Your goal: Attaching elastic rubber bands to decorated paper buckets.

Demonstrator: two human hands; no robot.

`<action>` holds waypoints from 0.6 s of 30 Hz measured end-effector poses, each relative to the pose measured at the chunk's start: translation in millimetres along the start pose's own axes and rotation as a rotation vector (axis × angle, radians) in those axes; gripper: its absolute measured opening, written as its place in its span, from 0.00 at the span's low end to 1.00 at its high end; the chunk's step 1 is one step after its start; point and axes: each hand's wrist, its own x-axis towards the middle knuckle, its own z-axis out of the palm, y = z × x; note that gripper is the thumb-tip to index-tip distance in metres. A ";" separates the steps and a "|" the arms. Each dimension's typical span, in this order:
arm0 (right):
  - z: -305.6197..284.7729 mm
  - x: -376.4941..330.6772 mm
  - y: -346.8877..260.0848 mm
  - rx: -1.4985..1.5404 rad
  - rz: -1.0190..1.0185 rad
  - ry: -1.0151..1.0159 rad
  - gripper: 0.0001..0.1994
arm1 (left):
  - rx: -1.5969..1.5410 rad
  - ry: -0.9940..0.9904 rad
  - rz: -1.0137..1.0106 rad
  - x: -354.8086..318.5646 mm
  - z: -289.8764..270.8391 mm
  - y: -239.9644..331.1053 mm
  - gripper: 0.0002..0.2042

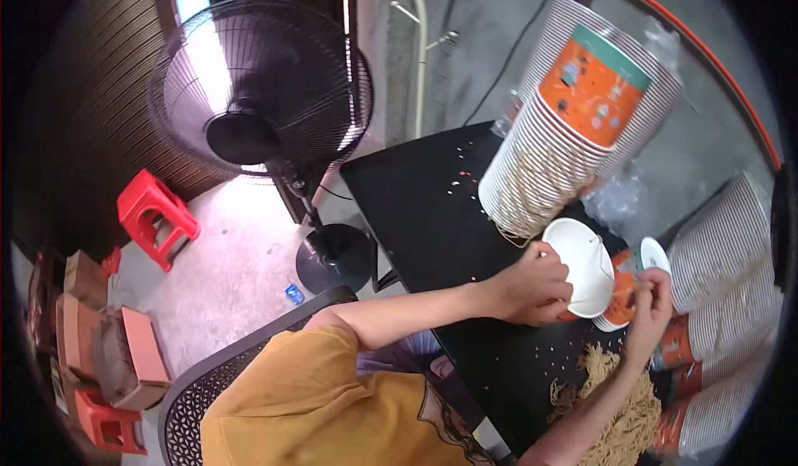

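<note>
My left hand grips the rim of an orange paper cup with a white inside, tilted on its side over the black table. A thin tan string crosses the cup's mouth. My right hand pinches the orange wall of the same cup, close to a second cup nested behind it. A pile of tan strings lies under my right forearm.
A tall leaning stack of orange paper cups stands at the table's far side, and more stacks lie on the right. A black standing fan is to the left, with a red stool and cardboard boxes on the floor.
</note>
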 end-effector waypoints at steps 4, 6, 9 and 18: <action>-8.1 0.1 -4.0 -0.245 -0.002 -0.007 0.03 | 0.000 0.006 0.016 -5.5 -3.4 0.5 0.05; -15.4 -0.1 -0.6 -0.332 0.041 -0.040 0.04 | 0.015 -0.016 0.042 -7.5 -8.9 -1.2 0.05; -19.0 -2.9 5.5 -0.402 0.011 -0.105 0.04 | 0.007 -0.048 0.084 -9.7 -18.7 -3.5 0.05; -18.8 -25.8 -2.4 -0.619 0.049 -0.256 0.04 | 0.262 -0.246 0.062 -6.0 -37.0 -6.8 0.07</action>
